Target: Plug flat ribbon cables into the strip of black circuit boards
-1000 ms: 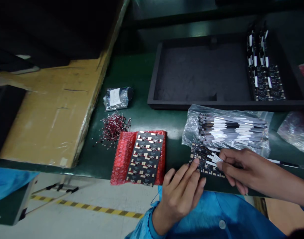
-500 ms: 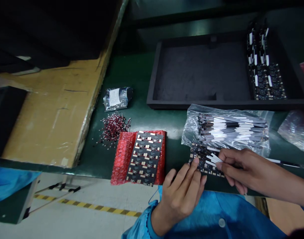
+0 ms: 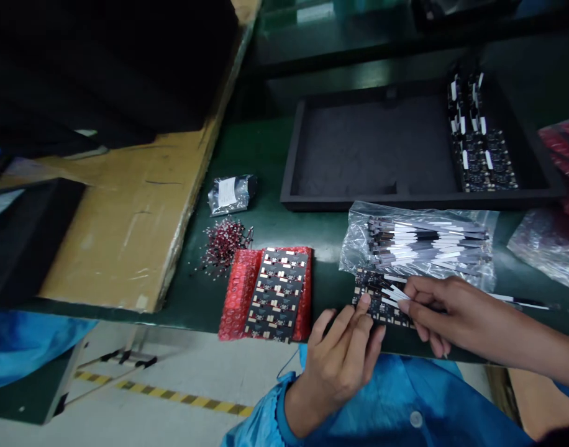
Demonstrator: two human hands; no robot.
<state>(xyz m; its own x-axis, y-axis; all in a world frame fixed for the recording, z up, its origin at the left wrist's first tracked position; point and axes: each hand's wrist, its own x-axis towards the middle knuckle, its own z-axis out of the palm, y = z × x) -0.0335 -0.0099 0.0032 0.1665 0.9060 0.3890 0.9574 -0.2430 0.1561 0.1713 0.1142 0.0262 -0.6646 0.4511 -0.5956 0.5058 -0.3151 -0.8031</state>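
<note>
A black circuit board (image 3: 366, 280) lies at the table's front edge, with several thin dark cables with white flat ends (image 3: 391, 293) across it. My left hand (image 3: 338, 357) is at the board's near left side, index fingertip pressed on its top and the thumb by the near edge. My right hand (image 3: 445, 310) pinches the white ends between thumb and index finger, over the board's right part. Its fingers partly hide the cable ends. Just behind the board, a clear plastic bag (image 3: 356, 239) carries a pile of similar white-and-dark cables (image 3: 428, 245).
A black foam tray (image 3: 291, 164) at the back has populated boards (image 3: 489, 161) on its right. Left are a board panel (image 3: 277, 295) on red bubble wrap (image 3: 238, 292), a heap of red-and-white small parts (image 3: 223, 242), a silver bag (image 3: 231, 194) and a cardboard-topped surface (image 3: 126, 230).
The camera view has shifted slightly, moving the scene in the frame. Both hands keep nearly the same pose at the board, the right still pinching the white cable ends.
</note>
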